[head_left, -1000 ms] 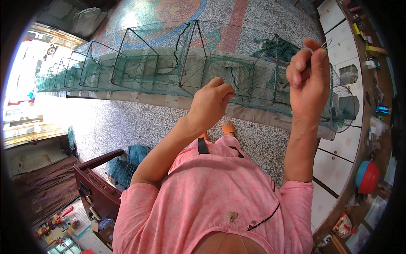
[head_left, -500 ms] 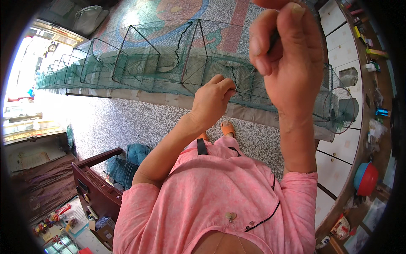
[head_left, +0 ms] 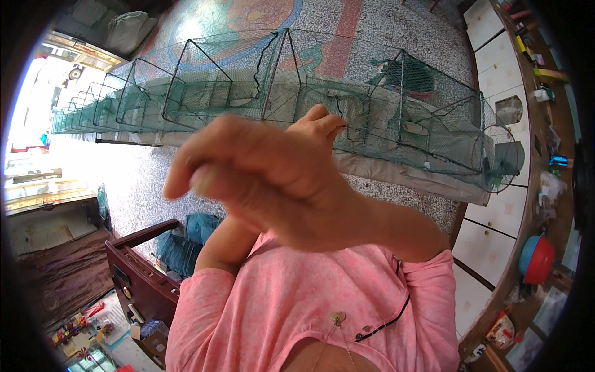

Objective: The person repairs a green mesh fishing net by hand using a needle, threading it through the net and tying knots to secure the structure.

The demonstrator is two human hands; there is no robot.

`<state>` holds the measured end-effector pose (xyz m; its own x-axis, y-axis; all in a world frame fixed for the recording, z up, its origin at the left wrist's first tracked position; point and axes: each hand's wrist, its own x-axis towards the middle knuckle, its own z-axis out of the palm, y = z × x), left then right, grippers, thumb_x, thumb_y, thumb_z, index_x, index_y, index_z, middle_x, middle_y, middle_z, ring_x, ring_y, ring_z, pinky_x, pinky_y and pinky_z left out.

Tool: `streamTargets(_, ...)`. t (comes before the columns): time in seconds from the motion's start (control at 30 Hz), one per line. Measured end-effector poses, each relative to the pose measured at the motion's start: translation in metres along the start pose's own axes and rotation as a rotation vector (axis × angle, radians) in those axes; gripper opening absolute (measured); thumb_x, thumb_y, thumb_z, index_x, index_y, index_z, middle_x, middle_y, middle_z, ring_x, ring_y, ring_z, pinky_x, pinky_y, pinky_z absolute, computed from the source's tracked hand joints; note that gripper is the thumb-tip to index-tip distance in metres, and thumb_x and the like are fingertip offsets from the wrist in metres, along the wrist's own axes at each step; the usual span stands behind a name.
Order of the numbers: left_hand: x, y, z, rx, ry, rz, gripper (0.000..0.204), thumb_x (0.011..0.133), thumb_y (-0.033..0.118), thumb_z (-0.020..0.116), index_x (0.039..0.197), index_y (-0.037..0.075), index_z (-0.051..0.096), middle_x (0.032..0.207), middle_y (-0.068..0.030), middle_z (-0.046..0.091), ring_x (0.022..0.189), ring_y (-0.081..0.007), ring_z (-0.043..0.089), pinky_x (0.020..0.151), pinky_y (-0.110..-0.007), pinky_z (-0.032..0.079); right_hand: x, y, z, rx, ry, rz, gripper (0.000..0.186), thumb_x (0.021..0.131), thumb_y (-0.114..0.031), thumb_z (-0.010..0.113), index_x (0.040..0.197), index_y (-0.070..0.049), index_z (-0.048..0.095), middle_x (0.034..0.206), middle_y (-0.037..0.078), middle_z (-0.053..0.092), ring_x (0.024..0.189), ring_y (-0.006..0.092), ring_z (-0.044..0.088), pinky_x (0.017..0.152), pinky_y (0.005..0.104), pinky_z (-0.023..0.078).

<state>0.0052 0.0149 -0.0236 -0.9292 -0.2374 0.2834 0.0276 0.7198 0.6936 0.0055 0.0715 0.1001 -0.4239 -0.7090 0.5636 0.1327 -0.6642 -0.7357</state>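
A long green mesh fish trap (head_left: 142,102) with dark rectangular frames stretches across the scene from left to right. My left hand (head_left: 316,122) is closed at its near side, fingertips pinched on the netting; its wrist is hidden. Across the middle, in front of my left forearm, my right hand (head_left: 266,186) is raised close to the camera and blurred. Its fingers are bent over the thumb, and whatever they hold cannot be made out.
Beneath the trap runs a long support with a grey-beige cover (head_left: 409,173). White cabinets (head_left: 489,226) and a cluttered counter with a red bowl (head_left: 538,260) line the right. A dark red wooden chair (head_left: 139,279) and blue-green netting (head_left: 180,251) lie at lower left.
My right hand has swept from the upper right down and left, across in front of my left forearm. My left hand stays at about the same spot on the netting.
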Motion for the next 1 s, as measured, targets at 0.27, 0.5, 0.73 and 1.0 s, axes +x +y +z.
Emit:
streamTargets(0.27,-0.008,-0.009,0.006,-0.04,0.058,0.038,0.012,0.078,0.006,0.064,0.09,0.006,0.064,0.075,-0.0065,0.05,0.063,-0.0219,0.052,0.056,-0.033,0.041,0.005,-0.005,-0.002,0.123,0.078,0.077,0.012,0.093,-0.015,0.051,0.094,-0.003,0.054,0.065,0.001,0.053,0.055,0.0076,0.048,0.05,0.0229,0.038)
streamTargets(0.5,-0.005,0.014,-0.006,0.047,0.13,0.161,0.012,0.08,0.008,0.06,0.092,0.007,0.062,0.076,-0.0091,0.051,0.067,-0.0272,0.054,0.058,-0.037,0.043,0.015,-0.026,-0.034,-0.161,0.175,-0.154,0.028,0.096,-0.021,0.041,0.108,0.004,0.044,0.062,0.002,0.048,0.046,0.0035,0.033,0.043,0.0174,0.027)
streamTargets(0.73,-0.007,-0.009,0.002,-0.06,0.043,0.096,0.005,0.082,0.009,0.055,0.086,0.005,0.055,0.077,-0.013,0.049,0.07,-0.0348,0.053,0.058,-0.041,0.044,-0.019,-0.043,-0.088,-0.962,0.103,-0.353,0.01,0.084,-0.009,0.059,0.092,-0.004,0.056,0.076,0.006,0.053,0.067,0.0149,0.049,0.058,0.0265,0.041)
streamTargets(1.0,0.002,-0.012,-0.003,-0.112,-0.011,0.046,0.004,0.081,0.006,0.056,0.082,0.002,0.057,0.076,-0.015,0.053,0.069,-0.0357,0.054,0.058,-0.039,0.043,-0.125,0.016,-0.103,-1.305,0.336,0.384,0.01,0.074,-0.007,0.068,0.08,-0.006,0.06,0.073,0.007,0.06,0.062,0.0222,0.059,0.054,0.0305,0.045)
